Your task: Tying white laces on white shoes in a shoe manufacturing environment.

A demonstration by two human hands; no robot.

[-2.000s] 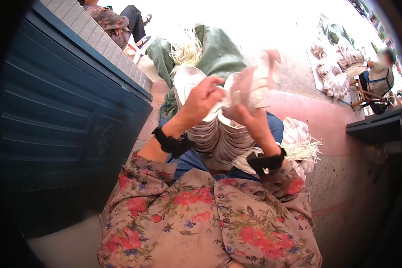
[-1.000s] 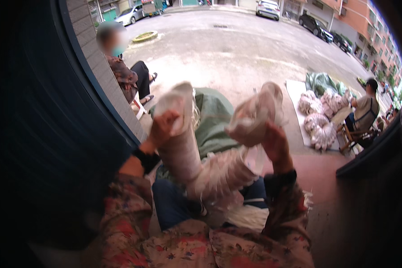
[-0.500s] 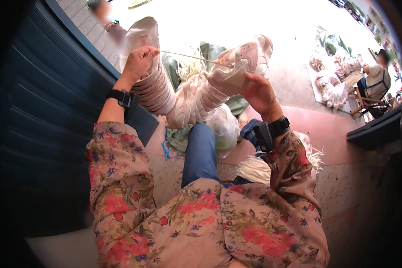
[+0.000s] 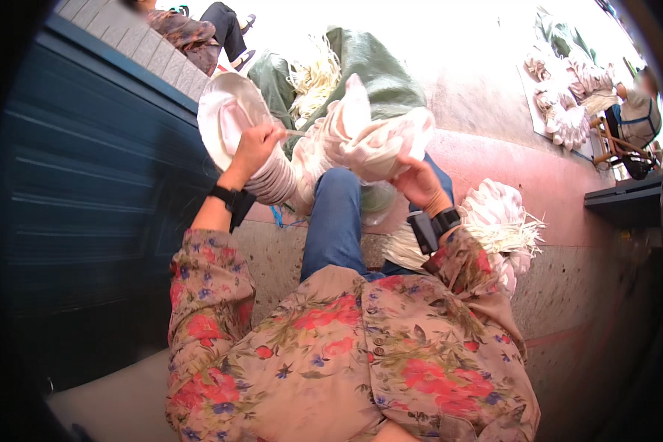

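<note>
A long nested stack of pale pink and white shoe uppers (image 4: pixel 276 183) bends across my knees, with a wide open end leaning up at the left. My left hand (image 4: pixel 260 151) is closed in front of that end, pinching a thin cream lace (image 4: pixel 295 133) that runs right toward the uppers. The right end of the stack is a looser, blurred bunch of uppers (image 4: pixel 390 140). At its lower edge my right hand (image 4: pixel 422 184) grips an upper between thumb and fingers. Part of that grip is hidden.
A dark blue panel (image 4: pixel 103 184) stands close at my left. Beyond my knees are a green sack (image 4: pixel 379 70) and a bundle of cream laces (image 4: pixel 315 81). More uppers with laces (image 4: pixel 493 210) lie by my right knee. Other people sit at upper left and far right.
Both hands and the stack have come down toward my knees. The lace, stretched long between my hands before, now shows only a short length. My view has tilted and shifted.
</note>
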